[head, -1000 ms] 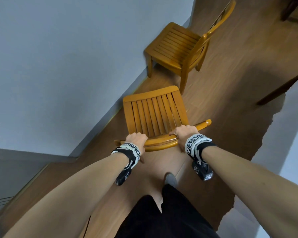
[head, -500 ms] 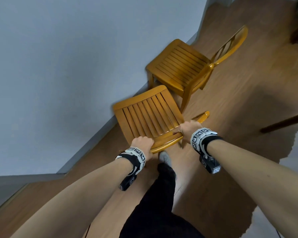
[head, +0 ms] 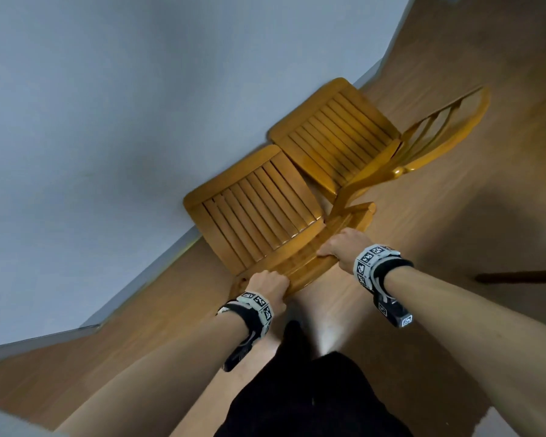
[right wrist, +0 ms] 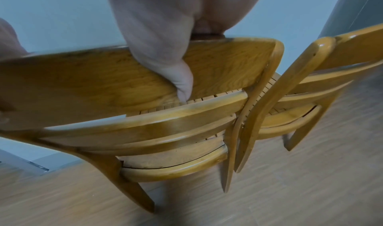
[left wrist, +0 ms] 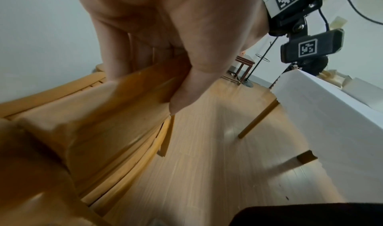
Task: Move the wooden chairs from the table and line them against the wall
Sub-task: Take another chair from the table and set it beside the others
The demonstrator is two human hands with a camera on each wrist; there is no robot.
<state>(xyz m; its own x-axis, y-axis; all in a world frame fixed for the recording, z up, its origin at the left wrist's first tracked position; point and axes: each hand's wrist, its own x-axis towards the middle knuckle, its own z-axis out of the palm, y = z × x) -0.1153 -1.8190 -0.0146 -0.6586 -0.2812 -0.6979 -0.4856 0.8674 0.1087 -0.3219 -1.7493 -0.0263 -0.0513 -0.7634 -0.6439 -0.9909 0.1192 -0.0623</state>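
Two wooden chairs with slatted seats stand side by side, fronts toward the grey wall (head: 108,121). The near chair (head: 256,212) has both my hands on its top back rail. My left hand (head: 270,283) grips the rail's left end, thumb (left wrist: 186,88) curled under it. My right hand (head: 344,246) grips the rail further right, thumb (right wrist: 176,75) pressed on the rail's back face. The second chair (head: 334,134) sits just beyond; its back post (right wrist: 286,85) nearly touches the near chair's back (right wrist: 103,82).
Wooden floor (head: 423,247) spreads to the right. A dark table leg (head: 517,275) juts in at the right. In the left wrist view a table with a white cloth (left wrist: 331,111) stands behind me. My dark trouser leg (head: 303,389) is right behind the chair.
The near chair has moved forward and left, up to the wall and close beside the second chair. Both hands kept their grip on the back rail.
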